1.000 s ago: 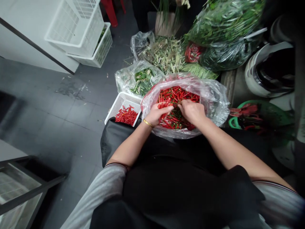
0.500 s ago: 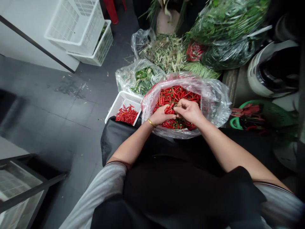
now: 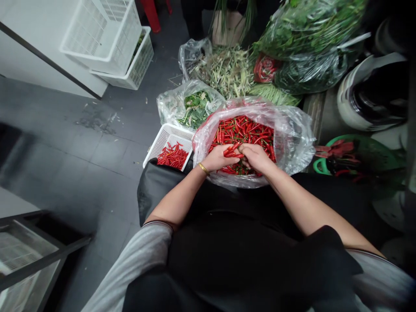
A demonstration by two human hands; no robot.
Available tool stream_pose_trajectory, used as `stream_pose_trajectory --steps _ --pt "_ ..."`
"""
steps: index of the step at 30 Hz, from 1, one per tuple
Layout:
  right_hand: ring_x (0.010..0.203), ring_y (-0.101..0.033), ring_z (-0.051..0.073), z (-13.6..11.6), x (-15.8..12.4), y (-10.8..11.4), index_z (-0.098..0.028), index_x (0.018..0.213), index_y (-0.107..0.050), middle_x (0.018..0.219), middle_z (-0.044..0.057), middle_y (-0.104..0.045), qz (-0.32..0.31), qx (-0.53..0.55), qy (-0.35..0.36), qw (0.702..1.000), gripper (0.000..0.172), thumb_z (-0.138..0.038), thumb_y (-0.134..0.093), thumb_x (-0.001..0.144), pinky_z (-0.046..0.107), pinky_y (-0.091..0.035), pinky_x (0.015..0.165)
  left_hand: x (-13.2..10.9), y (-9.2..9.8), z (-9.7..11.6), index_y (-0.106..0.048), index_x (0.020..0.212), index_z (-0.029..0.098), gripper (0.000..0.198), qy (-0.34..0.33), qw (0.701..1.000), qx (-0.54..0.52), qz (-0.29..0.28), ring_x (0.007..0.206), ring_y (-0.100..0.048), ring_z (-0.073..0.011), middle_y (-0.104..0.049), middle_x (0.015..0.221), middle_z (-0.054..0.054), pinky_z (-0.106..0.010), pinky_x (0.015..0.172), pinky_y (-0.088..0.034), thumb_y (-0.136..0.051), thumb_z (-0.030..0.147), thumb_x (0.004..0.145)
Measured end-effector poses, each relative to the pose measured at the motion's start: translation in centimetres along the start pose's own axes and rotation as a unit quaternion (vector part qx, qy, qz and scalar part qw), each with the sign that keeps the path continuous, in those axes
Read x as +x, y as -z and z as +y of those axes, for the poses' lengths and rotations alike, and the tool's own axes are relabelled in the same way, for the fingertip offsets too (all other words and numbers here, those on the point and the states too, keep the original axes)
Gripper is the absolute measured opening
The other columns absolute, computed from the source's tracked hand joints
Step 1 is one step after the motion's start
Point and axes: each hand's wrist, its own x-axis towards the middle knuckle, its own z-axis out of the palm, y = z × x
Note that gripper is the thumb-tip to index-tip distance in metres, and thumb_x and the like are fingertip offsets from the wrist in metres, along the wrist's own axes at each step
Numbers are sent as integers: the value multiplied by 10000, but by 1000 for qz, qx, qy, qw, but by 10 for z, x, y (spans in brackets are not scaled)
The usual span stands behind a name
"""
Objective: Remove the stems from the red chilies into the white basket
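My left hand is closed around a few red chili peppers, which stick out between thumb and fingers. A gold bracelet circles that wrist. Against the ends of these chilies, my right hand is closed in a pinch; its fingertips are partly hidden. Both hands are over a clear plastic bag, its mouth spread wide. Many loose red chilies with green stems fill it. Left of the bag, a white perforated basket holds a small heap of red chilies.
Bagged leafy greens, a pile of pale trimmings and a large bag of herbs lie beyond. A green basin and a white bucket stand at right. White crates are stacked at upper left.
My right hand has moved slightly left and down, closer to my left hand. The chilies in my left hand now point more outward. Long green stalks at the top have shifted.
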Motion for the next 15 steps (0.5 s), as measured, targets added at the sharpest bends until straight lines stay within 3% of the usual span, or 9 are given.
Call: stream_pose_trajectory --steps 5,8,10,12,13,15 --pt "336 -254 54 -4 2 -5 -226 666 -368 463 -109 -295 35 183 9 982 400 -532 -602 776 187 -287 311 -7 -1 9 -535 825 127 429 23 995 -95 -34 501 -432 -54 -499 572 52 -214 510 -320 -781 421 631" --pt "348 -228 50 1 8 9 -230 645 -318 493 -102 -264 18 172 -56 983 424 -539 -558 806 185 -259 323 -12 8 13 -544 857 139 439 13 986 -164 -41 439 -385 -44 -461 537 66 -205 455 -275 -789 411 615" --pt "372 -300 67 8 10 18 -217 661 -376 522 -73 -324 3 34 -73 997 364 -498 -517 844 202 -298 361 -14 18 17 -557 885 147 462 1 981 -191 -21 435 -374 -43 -442 538 70 -201 441 -267 -788 430 601" --pt "477 -453 107 18 10 21 -190 773 -514 632 -10 -480 5 -212 -31 977 240 -414 -516 861 231 -378 454 -14 27 18 -567 902 148 484 9 981 -195 19 447 -375 -43 -438 552 68 -199 446 -283 -781 453 593" --pt "565 -524 135 23 9 20 -183 867 -569 736 30 -552 6 -343 -1 939 199 -374 -513 866 248 -405 510 -12 29 17 -569 899 145 485 22 982 -184 40 460 -383 -42 -449 567 65 -200 460 -304 -785 445 586" --pt "735 -599 192 31 11 13 -176 1044 -606 960 103 -604 -12 -550 33 834 252 -325 -475 888 280 -424 591 -8 29 13 -564 870 137 447 49 987 -132 79 508 -427 -48 -500 620 47 -209 517 -362 -793 386 579"
